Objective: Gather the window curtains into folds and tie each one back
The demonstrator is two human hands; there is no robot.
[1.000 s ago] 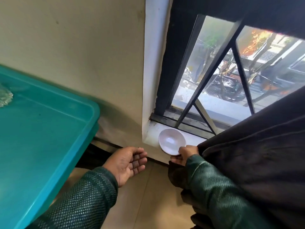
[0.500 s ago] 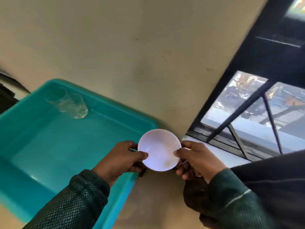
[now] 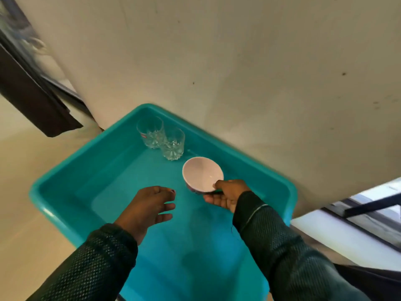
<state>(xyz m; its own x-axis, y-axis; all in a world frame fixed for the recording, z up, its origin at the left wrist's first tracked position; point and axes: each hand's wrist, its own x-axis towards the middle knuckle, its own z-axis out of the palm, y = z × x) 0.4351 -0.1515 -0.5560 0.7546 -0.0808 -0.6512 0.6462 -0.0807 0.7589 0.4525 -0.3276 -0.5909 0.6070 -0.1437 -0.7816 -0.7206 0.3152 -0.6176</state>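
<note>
Curtains show only at the edges: one dark curtain hangs at the top left by a window, and a bit of dark cloth sits at the bottom right corner, under the other window's white sill. Neither of your hands touches them.

Your right hand holds a white bowl by its near rim, thumb on the inside and fingers curled under it. The bowl is tipped a little toward you, low over the teal tub; you cannot tell if it touches the bottom. Your left hand hovers over the tub with fingers spread and loose, holding nothing. It is near the bowl but apart from it.

Two clear glasses stand upright in the far corner of the tub, touching each other, just beyond the bowl. The tub sits against a plain cream wall. Both your sleeves are dark mesh.
</note>
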